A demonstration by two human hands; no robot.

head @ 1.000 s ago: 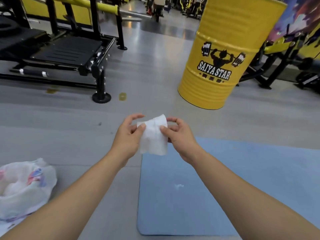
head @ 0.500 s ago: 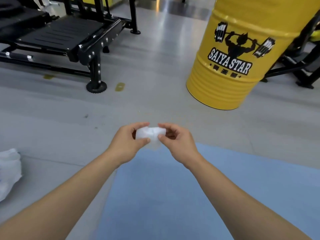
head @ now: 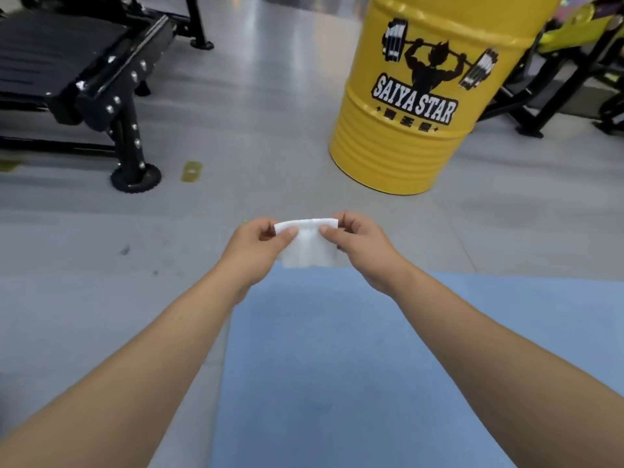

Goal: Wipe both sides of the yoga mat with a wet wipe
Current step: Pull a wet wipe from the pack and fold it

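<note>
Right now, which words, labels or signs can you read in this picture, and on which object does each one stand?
"SAIYA STAR": on the yellow drum, below a black weightlifter logo.
Small characters under that name on the drum: too blurred to read.
Wet wipe, blue yoga mat: no text visible.

A grey floor (head: 270, 106) is being shown, smooth and faintly glossy, with pale reflections lying along its far part. A blue mat (head: 354, 366) is being carried flat on it at the near side, its left edge and far edge showing. A yellow drum (head: 398, 143) is being borne upright on the floor beyond the mat, well apart from it. At the far left a black bench (head: 77, 62) is being supported by a round foot (head: 136, 177). Just beside that foot a small yellow patch (head: 191, 171) is being seen flat on the floor. More black frames (head: 547, 96) are being carried at the far right.
</note>
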